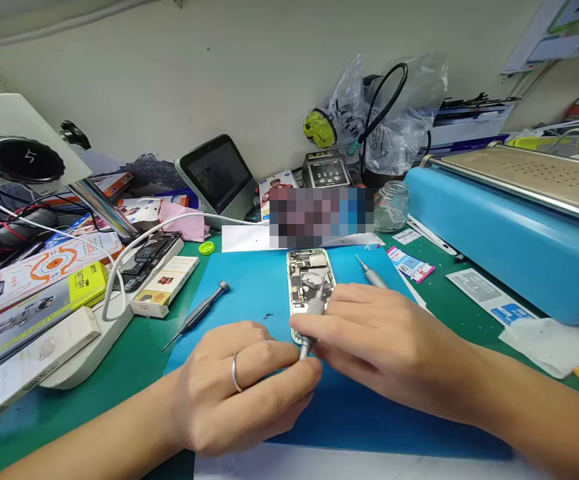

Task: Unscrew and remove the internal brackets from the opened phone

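An opened phone (309,273) with its insides showing lies on a blue mat (249,293). My right hand (369,333) is closed round a small silver screwdriver (311,319), whose tip points down at the phone's near end. My left hand (239,387), with a ring on one finger, is curled beside that end, its fingertips touching the screwdriver's lower part. A few tiny dark screws (268,315) lie on the mat just left of the phone.
A second screwdriver (197,315) lies at the mat's left edge and a third (371,275) right of the phone. Boxes, cables and a white device crowd the left. A large blue machine (499,233) stands at the right, with a glass jar (391,207) and a small screen (218,175) behind.
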